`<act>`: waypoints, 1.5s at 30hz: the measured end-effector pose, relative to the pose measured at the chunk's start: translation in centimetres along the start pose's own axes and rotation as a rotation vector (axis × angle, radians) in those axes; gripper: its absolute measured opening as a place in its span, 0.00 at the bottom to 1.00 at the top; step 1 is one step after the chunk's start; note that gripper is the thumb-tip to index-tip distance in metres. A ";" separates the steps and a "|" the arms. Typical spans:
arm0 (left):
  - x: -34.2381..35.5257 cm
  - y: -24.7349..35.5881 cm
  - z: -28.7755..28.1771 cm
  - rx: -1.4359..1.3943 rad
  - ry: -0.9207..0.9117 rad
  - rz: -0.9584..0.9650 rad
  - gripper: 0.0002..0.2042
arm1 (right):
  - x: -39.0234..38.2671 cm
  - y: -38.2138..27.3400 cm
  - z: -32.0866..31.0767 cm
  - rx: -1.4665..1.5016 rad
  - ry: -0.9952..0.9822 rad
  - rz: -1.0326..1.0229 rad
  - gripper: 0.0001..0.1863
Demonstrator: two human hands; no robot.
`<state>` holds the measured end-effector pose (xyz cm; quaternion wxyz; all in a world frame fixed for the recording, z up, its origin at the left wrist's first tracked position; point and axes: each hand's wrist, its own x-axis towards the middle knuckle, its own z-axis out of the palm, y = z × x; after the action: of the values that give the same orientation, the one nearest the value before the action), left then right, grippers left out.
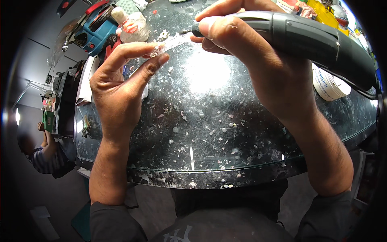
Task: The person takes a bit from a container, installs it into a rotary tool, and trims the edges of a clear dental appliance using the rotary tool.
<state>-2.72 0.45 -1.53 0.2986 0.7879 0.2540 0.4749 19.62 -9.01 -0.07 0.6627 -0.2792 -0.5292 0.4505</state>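
Note:
My left hand (119, 90) pinches a small clear, glassy-looking piece (169, 43) between thumb and forefinger above the dark worktable (193, 121). My right hand (266, 72) grips a thick black rotary handpiece (310, 42), its thumb near the front collar. The handpiece's short dark tip (186, 31) points left, beside the upper right end of the clear piece; whether they touch I cannot tell. The tabletop beneath is spattered with pale flecks and small bits of debris.
A blue-and-red machine (90, 34) and a lumpy pale object with pink material (131, 28) stand at back left. A white tub (330, 84) sits right, under the handpiece's cord, near yellow items (328, 14). Another person (44, 155) sits at a bench on the far left.

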 end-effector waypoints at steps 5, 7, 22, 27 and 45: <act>0.1 0.1 0.0 0.065 -0.017 0.077 0.09 | 0.1 0.0 -0.3 -0.021 0.005 -0.006 0.18; 0.2 0.2 -0.1 0.112 -0.034 0.114 0.10 | 0.4 0.2 0.0 -0.030 0.004 -0.007 0.18; 0.1 0.6 -0.2 0.249 -0.040 0.160 0.11 | 0.5 0.4 0.3 -0.093 -0.026 -0.022 0.18; -0.1 0.5 -0.3 0.241 -0.087 0.113 0.11 | 0.7 0.3 0.2 -0.123 -0.033 -0.028 0.18; 0.0 0.4 -0.2 0.264 -0.078 0.158 0.11 | 1.1 0.3 0.6 -0.204 -0.068 -0.050 0.19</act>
<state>-2.89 0.28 -1.17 0.1639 0.8556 0.2399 0.4283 19.01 -7.96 0.31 0.6235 -0.3166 -0.6011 0.3869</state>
